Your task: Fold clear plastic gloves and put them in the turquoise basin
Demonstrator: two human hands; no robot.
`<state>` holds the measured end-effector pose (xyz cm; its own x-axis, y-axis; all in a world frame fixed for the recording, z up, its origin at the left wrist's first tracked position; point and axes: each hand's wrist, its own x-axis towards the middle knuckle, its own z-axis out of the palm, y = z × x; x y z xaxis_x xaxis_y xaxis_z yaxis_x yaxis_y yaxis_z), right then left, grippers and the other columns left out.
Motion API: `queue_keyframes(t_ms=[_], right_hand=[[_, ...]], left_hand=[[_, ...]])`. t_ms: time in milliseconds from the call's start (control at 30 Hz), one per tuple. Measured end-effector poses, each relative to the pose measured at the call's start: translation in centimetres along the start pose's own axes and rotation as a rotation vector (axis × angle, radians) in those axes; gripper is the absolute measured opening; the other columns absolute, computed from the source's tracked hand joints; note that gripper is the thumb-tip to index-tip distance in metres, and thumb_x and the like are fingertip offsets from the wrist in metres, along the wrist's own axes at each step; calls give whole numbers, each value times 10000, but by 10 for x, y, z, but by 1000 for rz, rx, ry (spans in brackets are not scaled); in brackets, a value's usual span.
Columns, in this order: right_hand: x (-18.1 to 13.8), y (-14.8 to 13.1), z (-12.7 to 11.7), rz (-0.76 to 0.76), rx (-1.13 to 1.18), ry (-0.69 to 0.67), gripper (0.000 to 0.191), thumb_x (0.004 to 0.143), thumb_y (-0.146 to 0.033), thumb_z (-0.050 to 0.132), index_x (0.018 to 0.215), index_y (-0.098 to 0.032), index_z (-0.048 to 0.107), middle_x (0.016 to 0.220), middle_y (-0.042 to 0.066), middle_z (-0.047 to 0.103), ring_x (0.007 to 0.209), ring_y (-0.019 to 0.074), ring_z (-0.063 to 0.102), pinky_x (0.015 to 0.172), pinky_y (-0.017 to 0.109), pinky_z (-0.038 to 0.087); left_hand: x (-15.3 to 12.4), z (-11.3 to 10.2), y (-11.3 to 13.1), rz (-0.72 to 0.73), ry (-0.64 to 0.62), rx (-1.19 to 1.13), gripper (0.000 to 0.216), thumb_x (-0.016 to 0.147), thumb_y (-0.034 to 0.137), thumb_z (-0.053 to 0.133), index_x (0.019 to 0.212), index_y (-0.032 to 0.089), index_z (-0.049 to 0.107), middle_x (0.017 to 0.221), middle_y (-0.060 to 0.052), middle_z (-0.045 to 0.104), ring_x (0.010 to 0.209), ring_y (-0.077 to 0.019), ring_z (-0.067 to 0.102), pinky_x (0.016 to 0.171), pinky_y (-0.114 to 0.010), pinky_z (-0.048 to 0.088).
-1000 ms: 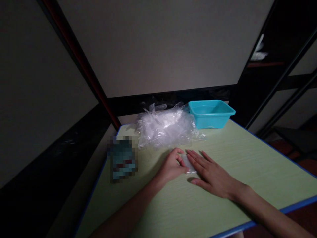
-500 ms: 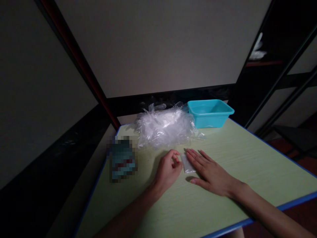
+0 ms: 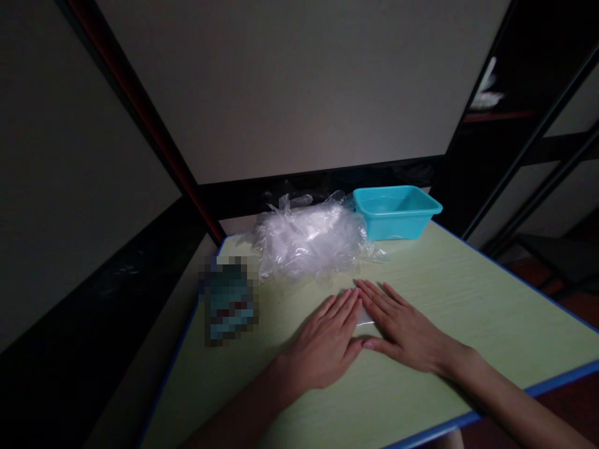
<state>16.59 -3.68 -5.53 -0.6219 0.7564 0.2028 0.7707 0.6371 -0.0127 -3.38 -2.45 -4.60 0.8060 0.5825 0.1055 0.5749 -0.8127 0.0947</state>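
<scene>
A small folded piece of clear plastic (image 3: pixel 365 317) lies flat on the pale green table, mostly covered by my hands. My left hand (image 3: pixel 325 340) rests palm down with its fingers stretched out, their tips over the plastic's left part. From the other side my right hand (image 3: pixel 397 324) presses flat on it, fingers extended and thumb out to the left. The two hands meet at fingertips and thumbs, leaving a sliver of the plastic showing between them. Beyond the fingers sits a heap of crumpled clear plastic gloves (image 3: pixel 313 237).
A turquoise plastic basin (image 3: pixel 397 226) stands at the back right of the table (image 3: pixel 468 293), beside the heap. A blurred-out item (image 3: pixel 231 302) lies near the left edge. Wall panels rise behind the table, which has a blue rim.
My left hand has uncurled, flattened and moved right onto the plastic, covering most of what showed before. My right hand has shifted slightly right and stays flat.
</scene>
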Motion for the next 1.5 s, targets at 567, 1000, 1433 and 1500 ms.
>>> queue_keyframes(t_ms=[567, 1000, 1433, 1500], right_hand=[[-1, 1, -1, 4, 43, -28, 793, 836, -602, 350, 1403, -75, 178, 1433, 186, 214, 1328, 271, 157, 1062, 478, 216], [-3, 4, 3, -4, 23, 8, 748, 853, -552, 379, 1411, -107, 152, 1441, 165, 195, 1326, 273, 158, 1060, 493, 217], [-3, 55, 2, 43, 61, -46, 718, 884, -518, 343, 1418, -169, 16, 1456, 143, 144, 1330, 247, 141, 1054, 509, 194], [-3, 54, 0, 62, 84, -37, 717, 885, -508, 351, 1420, -157, 29, 1456, 143, 146, 1332, 247, 136, 1056, 506, 192]], left_hand=[[2, 2, -1, -5, -13, -7, 555, 925, 430, 237, 1377, 110, 198, 1465, -106, 162, 1349, -229, 66, 1089, -374, 110], [3, 0, -2, -14, -23, -59, 574, 927, 453, 214, 1391, 120, 155, 1474, -97, 117, 1351, -213, 52, 1091, -360, 93], [48, 4, -23, 117, -37, -77, 632, 905, 473, 270, 1389, 84, 154, 1463, -137, 133, 1350, -218, 34, 1090, -393, 104], [46, 1, -23, 112, -14, -92, 621, 904, 441, 307, 1392, 92, 150, 1467, -125, 122, 1351, -204, 33, 1092, -373, 126]])
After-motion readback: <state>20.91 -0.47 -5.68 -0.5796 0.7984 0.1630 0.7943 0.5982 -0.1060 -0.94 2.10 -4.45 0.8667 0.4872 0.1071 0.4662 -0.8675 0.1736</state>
